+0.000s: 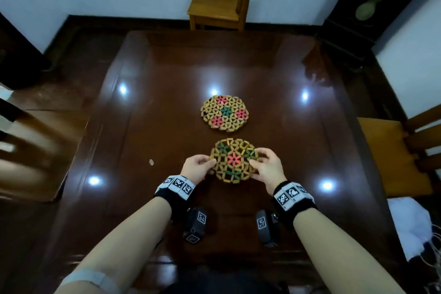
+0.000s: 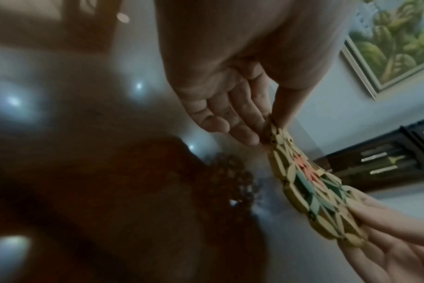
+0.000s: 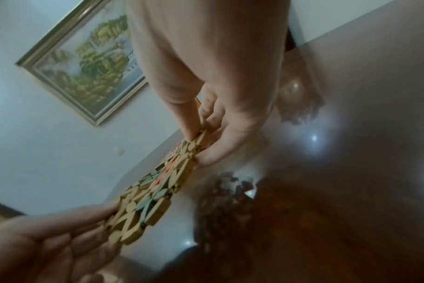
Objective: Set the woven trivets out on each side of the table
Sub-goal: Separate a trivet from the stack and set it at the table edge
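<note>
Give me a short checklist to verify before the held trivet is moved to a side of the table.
1. Left hand pinches the near trivet: ok.
2. Right hand pinches its other edge: ok.
3. Near trivet lifted off the table: ok, wrist views show a gap.
4. Far trivet lies flat, apart from it: ok.
5. Small pale object on the left could be in the way: cannot tell.

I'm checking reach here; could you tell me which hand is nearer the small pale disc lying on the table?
Left. The left hand holds the near trivet's edge beside the disc; the right hand holds its far edge.
</note>
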### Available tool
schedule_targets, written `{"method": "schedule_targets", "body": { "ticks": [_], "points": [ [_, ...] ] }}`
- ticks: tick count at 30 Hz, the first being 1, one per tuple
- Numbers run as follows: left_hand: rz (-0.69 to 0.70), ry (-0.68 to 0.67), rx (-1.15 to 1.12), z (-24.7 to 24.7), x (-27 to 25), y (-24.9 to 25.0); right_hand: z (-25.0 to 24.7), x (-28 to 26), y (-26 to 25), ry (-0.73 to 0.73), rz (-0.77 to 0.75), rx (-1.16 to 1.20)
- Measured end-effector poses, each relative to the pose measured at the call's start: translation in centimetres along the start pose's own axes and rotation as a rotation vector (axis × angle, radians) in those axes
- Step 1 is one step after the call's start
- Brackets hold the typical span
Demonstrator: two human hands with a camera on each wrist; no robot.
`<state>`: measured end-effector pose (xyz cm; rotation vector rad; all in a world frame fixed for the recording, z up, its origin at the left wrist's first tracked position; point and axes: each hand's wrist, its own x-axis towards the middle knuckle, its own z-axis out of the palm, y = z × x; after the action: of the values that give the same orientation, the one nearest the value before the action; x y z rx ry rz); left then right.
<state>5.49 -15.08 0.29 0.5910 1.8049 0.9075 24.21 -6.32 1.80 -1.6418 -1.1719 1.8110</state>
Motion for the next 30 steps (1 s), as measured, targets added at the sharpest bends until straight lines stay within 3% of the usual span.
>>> {"method": "schedule_targets", "body": {
  "ticks": [8,17,20,25,27,30],
  "points": [
    [0.045,-0.069,0.399,-1.0,-6.2,-7.3,0.6,-6.0,7.5,0.039,-0.073,-0.458],
    [0.04,-0.065,0.555,-1.2,-8.8,-8.7,-0.1,-8.4,9.6,0.051,-0.06,-0.609],
    [0.038,-0.044,0.586,-1.3,-9.5,-9.3,-0.5,-8.9,10.2,0.058,-0.08,-0.774],
    [0.29,0.044,0.803,-1.4,-10.4,-9.6,-0.7,-9.5,10.4,0.02,-0.273,-1.066],
    [0.377,-0.022,0.911,-1.2,-10.6,-9.7,-0.6,-9.3,10.5,-0.077,-0.314,-1.127],
    [0.359,-0.135,1.068,-0.9,-10.8,-9.9,-0.7,-9.2,10.8,-0.133,-0.305,-1.224]
  ]
}}
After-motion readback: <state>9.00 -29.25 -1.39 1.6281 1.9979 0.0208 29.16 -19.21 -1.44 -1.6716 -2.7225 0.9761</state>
